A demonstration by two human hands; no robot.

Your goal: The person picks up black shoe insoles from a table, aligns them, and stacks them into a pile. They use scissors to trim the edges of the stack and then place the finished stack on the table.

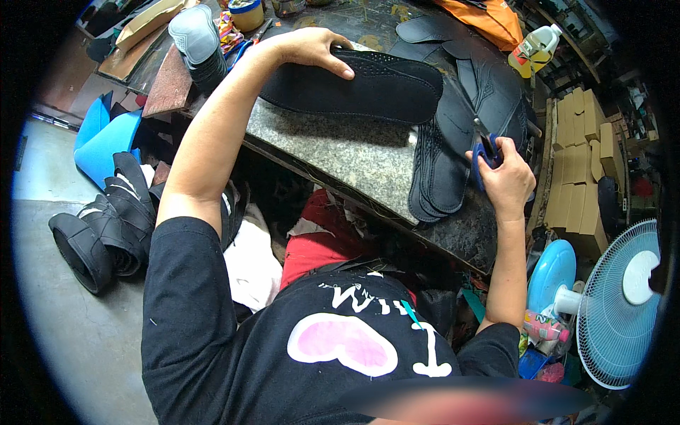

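Note:
A long black shoe insole [386,88] with rows of small holes is held by my left hand [308,51]. My left thumb lies on its upper face, and the other fingers are mostly hidden. The insole is over a speckled grey stone slab [319,152]. My right hand [510,183] grips scissors [483,150] by their dark blue handles. Their blades point away from me, over a pile of black insoles [440,177], apart from the held insole. More black patterned pieces [496,92] overlap behind the scissors.
A stack of insoles [195,39] stands at the far left of the workbench, near a jar [246,14]. A jug of yellow liquid [535,49] stands far right. Cardboard boxes [577,170] and a fan [616,304] are at right. Black rolled pieces [106,227] lie at left.

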